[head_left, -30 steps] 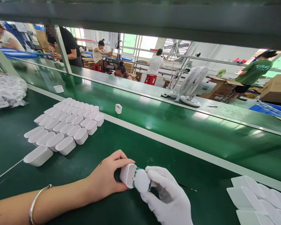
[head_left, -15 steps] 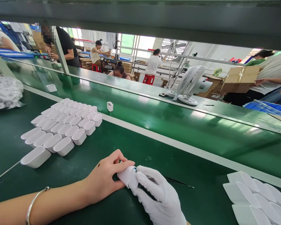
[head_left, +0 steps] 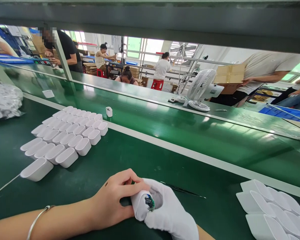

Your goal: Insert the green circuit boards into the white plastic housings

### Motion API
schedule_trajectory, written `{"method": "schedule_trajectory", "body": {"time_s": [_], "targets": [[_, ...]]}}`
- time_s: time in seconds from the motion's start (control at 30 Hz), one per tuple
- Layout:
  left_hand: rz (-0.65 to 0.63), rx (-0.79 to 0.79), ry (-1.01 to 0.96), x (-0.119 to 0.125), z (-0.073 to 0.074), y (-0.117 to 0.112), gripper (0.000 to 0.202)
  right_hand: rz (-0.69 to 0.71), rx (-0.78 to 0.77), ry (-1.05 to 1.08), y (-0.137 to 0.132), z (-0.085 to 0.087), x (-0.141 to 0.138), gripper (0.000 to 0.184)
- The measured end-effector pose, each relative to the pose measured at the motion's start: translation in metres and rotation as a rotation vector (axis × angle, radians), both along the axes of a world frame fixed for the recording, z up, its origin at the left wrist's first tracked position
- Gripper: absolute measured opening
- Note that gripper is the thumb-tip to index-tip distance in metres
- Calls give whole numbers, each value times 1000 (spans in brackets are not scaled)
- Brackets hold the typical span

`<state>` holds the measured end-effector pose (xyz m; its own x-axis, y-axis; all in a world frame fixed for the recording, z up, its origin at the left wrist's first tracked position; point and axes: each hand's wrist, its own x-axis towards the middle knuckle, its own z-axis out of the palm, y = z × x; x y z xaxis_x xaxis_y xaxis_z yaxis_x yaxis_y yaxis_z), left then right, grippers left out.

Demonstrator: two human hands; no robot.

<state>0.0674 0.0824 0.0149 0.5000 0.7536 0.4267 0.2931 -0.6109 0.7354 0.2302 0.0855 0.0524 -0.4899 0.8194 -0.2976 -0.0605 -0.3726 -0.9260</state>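
Observation:
A small white plastic housing [head_left: 139, 206] is tilted between my two hands, its open end facing right. Inside that end a green circuit board [head_left: 150, 202] with dark parts shows. My bare left hand [head_left: 116, 196] pinches the housing from the left, thumb below and fingers above. Wearing a white glove, my right hand [head_left: 170, 210] curls round the housing's right side; some of its fingertips are hidden. Dark slim tweezers [head_left: 187, 191] lie on the green table [head_left: 110, 160] just beyond the glove.
Rows of open white oval housings [head_left: 67, 138] stand at left, beside a clear plastic bag [head_left: 5, 101]. More white shells [head_left: 272, 208] lie at right. Behind a pale strip, a green belt [head_left: 152, 123] carries two white pieces. A fan [head_left: 201, 90] and several people are beyond.
The housing has turned, bringing the circuit board into view. My right hand has closed round its side. Both pieces on the belt have shifted left, and a person carrying a carton has moved left.

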Motion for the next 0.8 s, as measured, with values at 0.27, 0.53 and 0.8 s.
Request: {"method": "schedule_trajectory", "body": {"time_s": [0.27,0.53,0.8], "targets": [[-19,95,5,0,-1,-3,44,-118,-70,0,-11,-11,5,26],[-42,-271,19,1,12,5,38,-154,306,-524,-7,-7,18,17],[132,-527,150,-7,-8,10,52,-46,913,-1523,12,16,80,18]]}}
